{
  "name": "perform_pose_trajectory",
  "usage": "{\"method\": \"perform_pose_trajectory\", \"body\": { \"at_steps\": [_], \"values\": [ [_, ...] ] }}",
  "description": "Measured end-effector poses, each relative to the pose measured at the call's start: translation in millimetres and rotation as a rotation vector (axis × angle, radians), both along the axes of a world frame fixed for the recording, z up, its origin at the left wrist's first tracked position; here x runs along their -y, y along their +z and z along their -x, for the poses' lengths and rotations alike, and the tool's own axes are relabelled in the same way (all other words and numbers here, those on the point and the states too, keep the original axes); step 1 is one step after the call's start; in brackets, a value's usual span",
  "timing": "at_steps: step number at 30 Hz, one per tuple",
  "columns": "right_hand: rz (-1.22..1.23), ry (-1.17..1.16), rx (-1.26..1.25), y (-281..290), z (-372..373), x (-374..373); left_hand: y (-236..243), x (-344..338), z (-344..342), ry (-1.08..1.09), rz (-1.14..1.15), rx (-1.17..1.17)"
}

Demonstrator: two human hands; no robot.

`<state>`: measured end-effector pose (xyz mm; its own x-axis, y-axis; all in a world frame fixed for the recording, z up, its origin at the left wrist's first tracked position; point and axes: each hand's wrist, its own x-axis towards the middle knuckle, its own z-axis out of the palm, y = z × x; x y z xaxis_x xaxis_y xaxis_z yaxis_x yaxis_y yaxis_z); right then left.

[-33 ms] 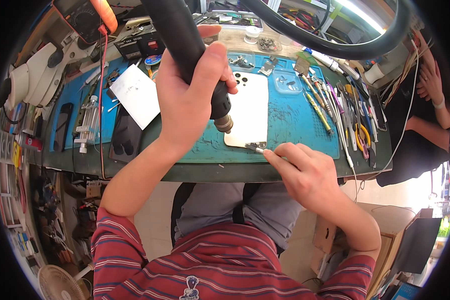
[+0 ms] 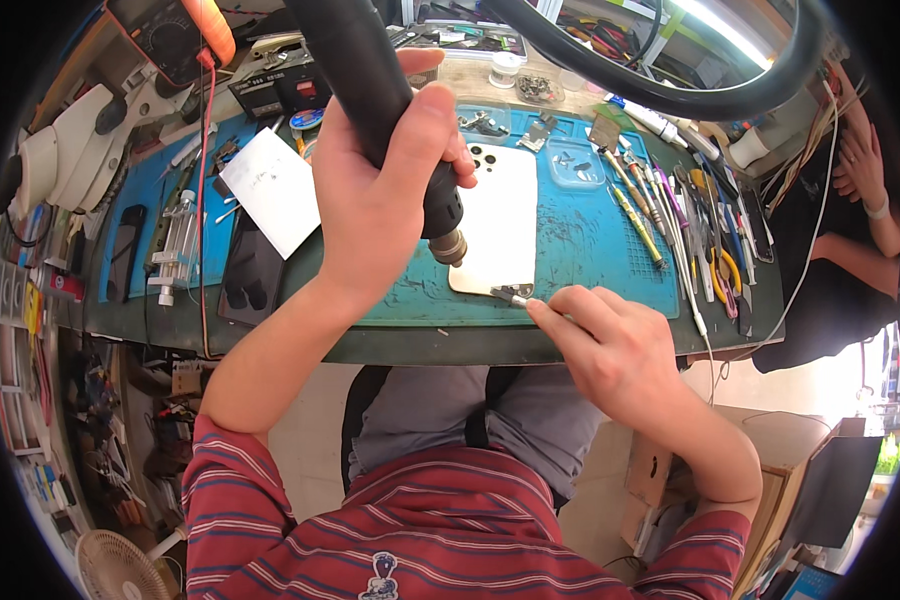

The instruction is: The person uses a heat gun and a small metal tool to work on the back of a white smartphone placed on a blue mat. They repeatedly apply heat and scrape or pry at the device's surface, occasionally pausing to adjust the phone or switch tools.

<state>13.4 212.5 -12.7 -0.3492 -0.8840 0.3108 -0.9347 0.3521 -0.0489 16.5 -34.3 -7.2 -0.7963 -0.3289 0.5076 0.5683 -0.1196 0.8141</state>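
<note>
A phone (image 2: 505, 215) lies back side up on the blue work mat (image 2: 580, 270), its pale rear panel showing and its camera lenses at the far end. My left hand (image 2: 380, 190) is wrapped round a black hot-air gun handle (image 2: 355, 80). The gun's metal nozzle (image 2: 450, 248) points down over the near left part of the phone, a little above it. In my right hand (image 2: 610, 345) a small blade tool (image 2: 516, 299) is pinched between thumb and fingers. Its dark tip meets the phone's near edge, where a broken dark patch of the panel shows.
Pens, pliers (image 2: 727, 272) and other tools lie along the right. A clear tray (image 2: 575, 163) is beyond the phone. White paper (image 2: 270, 195), a dark phone (image 2: 250, 270) and a metal clamp (image 2: 175, 250) lie left. Another person's folded arms (image 2: 860, 170) are at the far right.
</note>
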Motion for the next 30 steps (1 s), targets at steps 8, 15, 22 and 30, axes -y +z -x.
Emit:
{"method": "perform_pose_trajectory", "body": {
  "at_steps": [8, 15, 22, 30],
  "values": [
    [-0.164, 0.034, -0.053, 23.2, -2.2, 19.3, -0.1, -0.2, -1.2, 0.002, -0.004, -0.006],
    [-0.078, 0.036, 0.022, 16.1, 5.0, 14.0, -1.2, 0.1, -2.0, 0.012, 0.016, -0.011],
    [0.010, 0.037, 0.065, 4.7, 14.4, 1.9, -0.9, -1.2, -1.1, 0.023, 0.015, -0.013],
    [0.019, 0.054, 0.054, 7.2, 19.1, 2.4, -3.6, 1.0, 2.8, -0.006, -0.111, -0.035]
  ]
}}
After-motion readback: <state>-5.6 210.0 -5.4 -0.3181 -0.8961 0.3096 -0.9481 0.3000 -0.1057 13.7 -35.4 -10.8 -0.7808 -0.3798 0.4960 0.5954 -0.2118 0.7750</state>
